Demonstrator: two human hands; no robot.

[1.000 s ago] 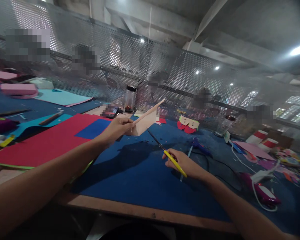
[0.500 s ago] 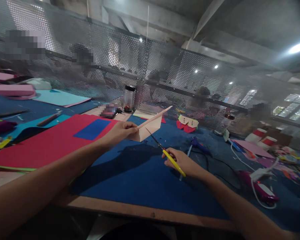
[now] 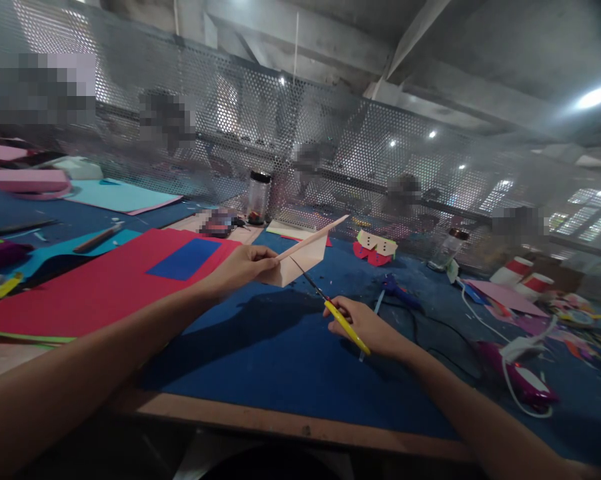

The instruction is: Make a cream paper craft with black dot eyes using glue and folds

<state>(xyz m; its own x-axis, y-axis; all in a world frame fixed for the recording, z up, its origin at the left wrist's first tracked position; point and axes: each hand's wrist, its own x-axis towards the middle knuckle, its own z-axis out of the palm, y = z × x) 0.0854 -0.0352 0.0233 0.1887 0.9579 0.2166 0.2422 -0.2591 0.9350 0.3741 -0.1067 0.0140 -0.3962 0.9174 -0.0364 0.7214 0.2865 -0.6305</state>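
Left hand [image 3: 250,268] pinches folded cream paper [image 3: 311,252] at its lower-left end, centre of frame, above table [image 3: 280,367]. Paper's long axis rises lower left to upper right; free end points upper right. Right hand [image 3: 375,328], right of centre, curls round yellow-handled scissors [image 3: 343,323]. Scissors axis slants lower right to upper left; tips overlap paper in view, contact cannot be told. Black-lidded jar [image 3: 259,197], upper centre: orange-red bits [image 3: 255,217] at bottom. Brown-lidded jar [image 3: 448,250], right: contents unclear.
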